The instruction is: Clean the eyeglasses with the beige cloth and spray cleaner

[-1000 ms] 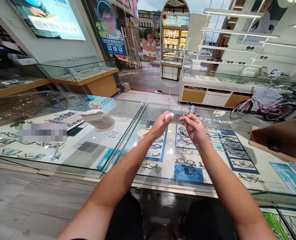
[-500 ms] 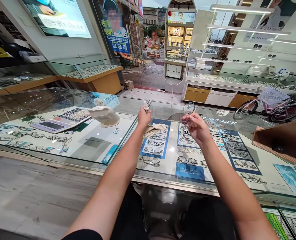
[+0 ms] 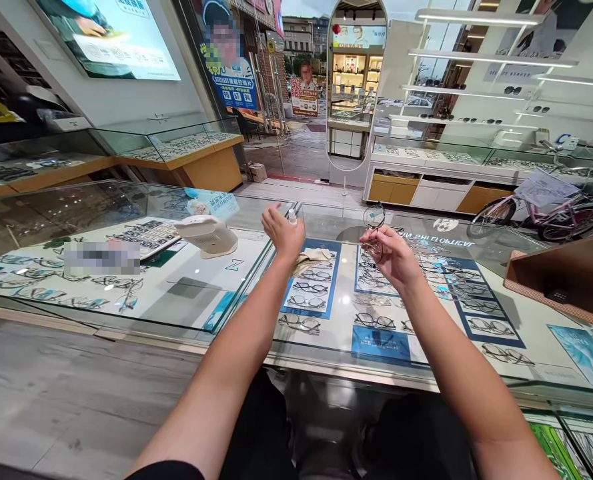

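In my right hand (image 3: 392,255) a pair of thin-framed glasses (image 3: 375,217) is pinched, one round lens raised above the fingers. My left hand (image 3: 285,235) is open over the glass counter (image 3: 326,363), its fingers spread. A small white bottle (image 3: 292,217) shows upright at that hand, between thumb and fingers; its lower part is hidden, and no finger is seen wrapped round it. A beige cloth (image 3: 313,257) lies just right of my left wrist, on the glass.
Rows of glasses (image 3: 306,302) lie inside the counter. A white device (image 3: 209,235) and a calculator (image 3: 151,235) stand at the left. To the right is a brown wooden stand (image 3: 551,283). Beyond are an oval mirror (image 3: 353,87) and a pink bicycle (image 3: 551,215).
My left hand has let go of the white bottle, its fingers spreading out to the left. My right hand has shifted slightly left, still holding the glasses.
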A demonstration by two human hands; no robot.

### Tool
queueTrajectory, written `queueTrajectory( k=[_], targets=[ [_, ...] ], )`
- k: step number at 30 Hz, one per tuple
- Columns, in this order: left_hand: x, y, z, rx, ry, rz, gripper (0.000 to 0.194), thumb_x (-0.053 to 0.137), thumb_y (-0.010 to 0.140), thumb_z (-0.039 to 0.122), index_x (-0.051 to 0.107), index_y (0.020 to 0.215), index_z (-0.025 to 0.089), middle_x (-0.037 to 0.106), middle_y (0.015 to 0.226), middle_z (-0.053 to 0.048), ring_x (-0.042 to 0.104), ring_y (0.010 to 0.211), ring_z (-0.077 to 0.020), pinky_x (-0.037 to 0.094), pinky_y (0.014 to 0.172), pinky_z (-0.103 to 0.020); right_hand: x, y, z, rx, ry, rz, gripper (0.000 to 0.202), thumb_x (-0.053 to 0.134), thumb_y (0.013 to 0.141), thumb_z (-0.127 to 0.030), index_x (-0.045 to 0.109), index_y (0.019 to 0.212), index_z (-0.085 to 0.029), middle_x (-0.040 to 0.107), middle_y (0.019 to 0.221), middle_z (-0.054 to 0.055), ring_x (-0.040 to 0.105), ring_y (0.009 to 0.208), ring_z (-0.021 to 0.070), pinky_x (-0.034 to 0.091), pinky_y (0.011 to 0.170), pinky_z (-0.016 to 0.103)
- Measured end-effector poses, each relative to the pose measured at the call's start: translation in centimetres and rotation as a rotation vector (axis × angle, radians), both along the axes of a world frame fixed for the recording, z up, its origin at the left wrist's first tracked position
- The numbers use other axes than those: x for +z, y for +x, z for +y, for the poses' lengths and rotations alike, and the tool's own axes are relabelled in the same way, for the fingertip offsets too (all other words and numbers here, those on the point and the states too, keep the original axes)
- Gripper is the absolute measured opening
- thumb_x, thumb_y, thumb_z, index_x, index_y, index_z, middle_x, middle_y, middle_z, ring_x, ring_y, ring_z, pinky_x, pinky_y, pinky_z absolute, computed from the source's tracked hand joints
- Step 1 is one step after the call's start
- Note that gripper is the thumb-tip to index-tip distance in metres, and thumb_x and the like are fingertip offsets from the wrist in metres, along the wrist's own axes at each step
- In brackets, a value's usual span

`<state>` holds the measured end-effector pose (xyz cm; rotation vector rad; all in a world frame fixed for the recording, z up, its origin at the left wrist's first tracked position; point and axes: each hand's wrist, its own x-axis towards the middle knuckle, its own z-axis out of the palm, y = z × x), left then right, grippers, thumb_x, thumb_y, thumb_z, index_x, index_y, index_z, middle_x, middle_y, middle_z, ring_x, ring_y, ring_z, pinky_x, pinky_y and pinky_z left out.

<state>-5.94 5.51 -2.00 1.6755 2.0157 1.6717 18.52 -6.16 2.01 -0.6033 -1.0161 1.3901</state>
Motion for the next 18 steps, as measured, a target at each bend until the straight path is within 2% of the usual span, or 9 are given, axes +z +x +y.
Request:
queueTrajectory(
  k=[1, 3, 4, 6, 8, 9, 11, 14, 18],
  targets=[
    [0.9, 0.4, -0.8, 0.002, 0.096, 0.026, 0.056, 0.066, 0.085, 0.017, 0.048, 0.138, 0.016, 0.05, 0.15, -0.023, 0.043, 0.147, -0.0373, 0.034, 0.125, -0.054, 0.0, 0.0, 0.0, 0.0, 0.002, -0.001, 0.024, 0.089, 0.076, -0.038, 0.069, 0.078, -0.025, 0.078, 0.091, 0.002, 0.068, 0.085, 0.0167, 0.055, 0.077, 0.029],
    [2.6, 1.1, -2.5, -0.16, 0.117, 0.109, 0.044, 0.057, 0.088, 0.012, 0.052, 0.132, 0.018, 0.06, 0.135, -0.018, 0.056, 0.132, -0.0323, 0.043, 0.117, -0.049, 0.0, 0.1, 0.1, -0.003, 0.005, -0.001, 0.024, 0.088, 0.077, -0.039, 0.068, 0.078, -0.025, 0.078, 0.092, 0.002, 0.068, 0.085, 0.017, 0.056, 0.078, 0.029],
    [3.2, 1.4, -3.2, -0.304, 0.052, 0.191, 0.04, 0.053, 0.088, 0.01, 0.055, 0.127, 0.019, 0.064, 0.126, -0.015, 0.062, 0.122, -0.0293, 0.048, 0.11, -0.046, 0.1, 0.2, 0.1, -0.005, 0.006, 0.0, 0.024, 0.088, 0.077, -0.039, 0.068, 0.078, -0.025, 0.077, 0.092, 0.002, 0.068, 0.085, 0.017, 0.056, 0.078, 0.03],
    [3.6, 1.6, -4.1, -0.558, -0.147, 0.426, 0.043, 0.055, 0.085, 0.009, 0.059, 0.126, 0.022, 0.066, 0.123, -0.011, 0.065, 0.117, -0.0272, 0.051, 0.104, -0.042, 0.1, 0.3, 0.1, -0.008, 0.008, 0.005, 0.025, 0.088, 0.077, -0.038, 0.068, 0.078, -0.025, 0.077, 0.092, 0.002, 0.068, 0.085, 0.0167, 0.056, 0.079, 0.029],
    [3.0, 1.5, -4.2, -0.677, -0.39, 0.658, 0.052, 0.067, 0.078, 0.016, 0.062, 0.129, 0.024, 0.065, 0.13, -0.011, 0.064, 0.121, -0.0304, 0.051, 0.104, -0.042, 0.1, 0.3, 0.1, -0.005, 0.011, 0.011, 0.024, 0.088, 0.077, -0.038, 0.068, 0.079, -0.025, 0.078, 0.091, 0.002, 0.068, 0.085, 0.0162, 0.056, 0.078, 0.028],
    [2.4, 1.4, -3.9, -0.695, -0.5, 0.733, 0.056, 0.074, 0.075, 0.021, 0.064, 0.13, 0.024, 0.065, 0.131, -0.012, 0.063, 0.122, -0.0325, 0.051, 0.103, -0.043, 0.1, 0.3, 0.1, -0.003, 0.013, 0.013, 0.024, 0.088, 0.077, -0.038, 0.069, 0.079, -0.025, 0.078, 0.091, 0.002, 0.068, 0.084, 0.0161, 0.056, 0.077, 0.028],
    [1.2, 1.2, -3.1, -0.729, -0.634, 0.755, 0.056, 0.082, 0.07, 0.029, 0.068, 0.125, 0.024, 0.069, 0.127, -0.012, 0.065, 0.118, -0.0334, 0.052, 0.097, -0.04, 0.2, 0.3, 0.1, -0.002, 0.012, 0.013, 0.024, 0.088, 0.076, -0.038, 0.068, 0.078, -0.025, 0.078, 0.091, 0.002, 0.067, 0.083, 0.0164, 0.055, 0.074, 0.028],
    [-0.1, 0.9, -1.9, -0.725, -0.633, 0.648, 0.035, 0.078, 0.073, 0.027, 0.075, 0.107, 0.023, 0.076, 0.113, -0.01, 0.07, 0.107, -0.032, 0.051, 0.087, -0.036, 0.2, 0.3, 0.1, -0.006, 0.007, 0.007, 0.025, 0.088, 0.076, -0.038, 0.067, 0.077, -0.025, 0.078, 0.09, 0.002, 0.067, 0.082, 0.0171, 0.055, 0.073, 0.029],
    [-0.4, 0.8, -1.7, -0.697, -0.591, 0.576, 0.017, 0.067, 0.077, 0.019, 0.077, 0.089, 0.024, 0.079, 0.093, -0.009, 0.072, 0.091, -0.03, 0.048, 0.077, -0.035, 0.3, 0.2, 0.0, -0.012, 0.002, -0.018, 0.026, 0.087, 0.076, -0.04, 0.066, 0.077, -0.026, 0.077, 0.091, 0.002, 0.067, 0.082, 0.0183, 0.056, 0.075, 0.032]
  ],
)
